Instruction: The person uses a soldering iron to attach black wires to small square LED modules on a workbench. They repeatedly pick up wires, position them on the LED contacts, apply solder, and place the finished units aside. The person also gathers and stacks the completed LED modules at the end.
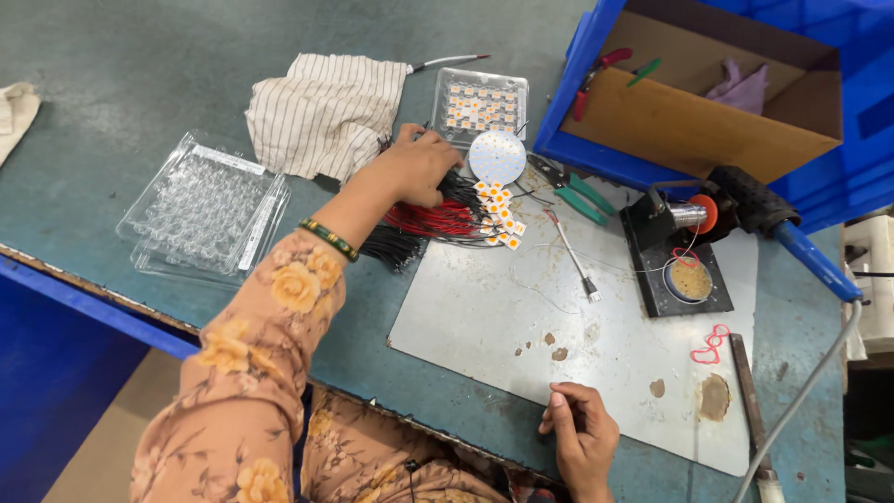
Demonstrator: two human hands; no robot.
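Observation:
My left hand [416, 168] reaches across the bench and rests on a bundle of red and black wires [438, 222], fingers curled among them. Several small square LED chips [498, 214] lie at the wire ends, beside a round white LED board [496, 156]. My right hand [582, 438] lies loosely curled at the near edge of the grey metal sheet [484, 317], holding nothing I can see.
A soldering iron [773, 219] sits in its black stand [675, 270]. Tweezers [573, 256] and green-handled cutters [577, 191] lie on the sheet. Clear plastic trays [200, 210] stand left, a striped cloth [321, 112] and chip tray [480, 104] behind, a blue bin [708, 84] at right.

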